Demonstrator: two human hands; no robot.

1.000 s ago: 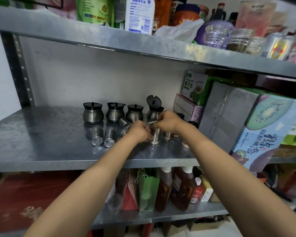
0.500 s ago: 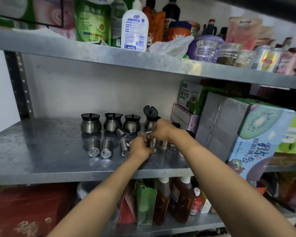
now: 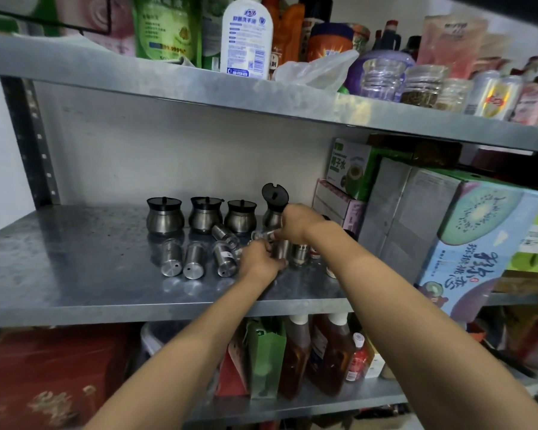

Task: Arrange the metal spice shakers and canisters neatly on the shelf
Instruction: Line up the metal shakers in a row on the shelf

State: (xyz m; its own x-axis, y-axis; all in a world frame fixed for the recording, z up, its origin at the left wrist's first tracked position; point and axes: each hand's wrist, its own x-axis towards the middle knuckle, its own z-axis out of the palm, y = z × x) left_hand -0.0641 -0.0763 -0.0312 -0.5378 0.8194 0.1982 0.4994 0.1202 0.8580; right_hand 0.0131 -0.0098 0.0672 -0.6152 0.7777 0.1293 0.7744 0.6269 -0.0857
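Three round metal canisters with black lids (image 3: pixel 165 216) (image 3: pixel 205 214) (image 3: pixel 240 216) stand in a row at the back of the middle shelf (image 3: pixel 75 274). A fourth canister (image 3: pixel 272 217) beside them has its lid flipped up. In front, three small metal shakers (image 3: pixel 171 262) (image 3: pixel 194 264) (image 3: pixel 225 262) lie tipped toward me, and another (image 3: pixel 225 234) lies behind them. My right hand (image 3: pixel 298 223) grips a small shaker (image 3: pixel 261 234) held sideways. My left hand (image 3: pixel 260 260) curls round an upright shaker (image 3: pixel 282 249) just below it. More shakers (image 3: pixel 301 253) stand to the right, partly hidden.
Cardboard boxes (image 3: pixel 401 218) and a kiwi-print carton (image 3: pixel 479 231) crowd the shelf's right side. The upper shelf (image 3: pixel 199 85) overhangs with bottles and jars. Sauce bottles (image 3: pixel 295 352) and a green bag (image 3: pixel 266 355) sit on the lower shelf. The left of the middle shelf is bare metal.
The view has tilted upward and drawn closer. My hands stay together over the shakers; the left hand has dropped slightly lower onto the upright shaker.
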